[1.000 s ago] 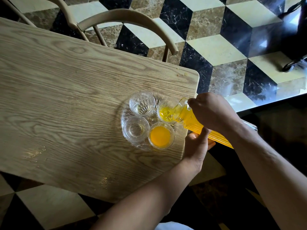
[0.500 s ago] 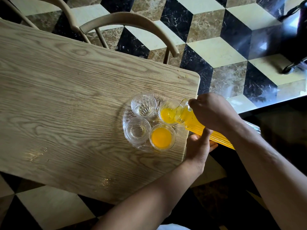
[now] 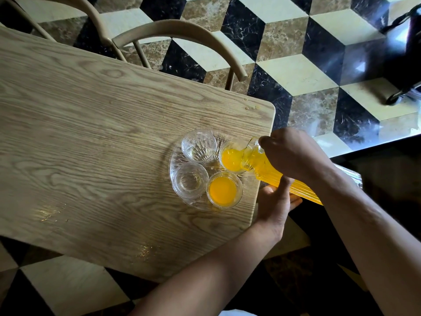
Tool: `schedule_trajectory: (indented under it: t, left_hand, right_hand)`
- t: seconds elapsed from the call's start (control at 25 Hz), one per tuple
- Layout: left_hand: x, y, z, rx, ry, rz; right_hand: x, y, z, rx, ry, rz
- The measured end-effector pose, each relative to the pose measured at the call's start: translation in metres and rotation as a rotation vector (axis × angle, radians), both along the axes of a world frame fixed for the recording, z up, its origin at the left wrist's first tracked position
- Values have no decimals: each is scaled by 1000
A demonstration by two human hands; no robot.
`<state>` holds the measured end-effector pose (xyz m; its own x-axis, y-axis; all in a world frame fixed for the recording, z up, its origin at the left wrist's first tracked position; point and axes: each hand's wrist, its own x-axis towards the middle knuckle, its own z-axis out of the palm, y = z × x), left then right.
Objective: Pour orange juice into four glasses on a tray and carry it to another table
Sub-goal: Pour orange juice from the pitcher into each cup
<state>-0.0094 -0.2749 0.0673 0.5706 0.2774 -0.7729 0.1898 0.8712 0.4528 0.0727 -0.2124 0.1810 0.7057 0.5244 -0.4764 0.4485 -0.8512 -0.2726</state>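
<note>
The left hand (image 3: 274,205) sits nearest, at about 4 o'clock from the tray, off the table's edge; it props the jug (image 3: 273,176) from below, thumb up against the ribbed side, the other fingers under it and mostly hidden. The right hand (image 3: 293,153) wraps the jug from above near its neck and tilts the mouth down to 9 o'clock. Juice runs into the glass at 3 o'clock (image 3: 232,159) on the tray (image 3: 175,165), so the second pour looks to be in hand.

On the tray, the glass at 5 o'clock (image 3: 224,190) is already full of juice. The glass at 8 o'clock (image 3: 190,180) and the glass at 12 o'clock (image 3: 199,144) are empty. So the task seems under halfway: two pours remain, then the carry.

Next, I judge, the jug must be levelled before this glass brims, then shifted farther over the tray to an empty glass without dripping. The tray lies close to the table (image 3: 102,144) corner, so a knock could tip it.

Beyond, two chair backs (image 3: 182,33) stand at 12 o'clock over a cube-patterned floor (image 3: 296,71).

No brand, label or writing is readable anywhere.
</note>
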Motion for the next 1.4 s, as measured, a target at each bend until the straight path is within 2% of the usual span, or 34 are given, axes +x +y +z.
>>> schedule_trajectory:
  t: [0.64,0.88,1.12,1.4]
  left_hand:
    - [-2,7,6,19,1,-29]
    - [-9,14,9,85,28,-34]
    - [-17,23,20,203,61,-65]
    - [-33,38,32,251,62,-62]
  right_hand:
    - [2,0,5,50,13,10]
    - [-1,-6,15,181,68,-63]
    - [-6,-5,31,224,92,-115]
    - [-20,6,46,260,140,-100]
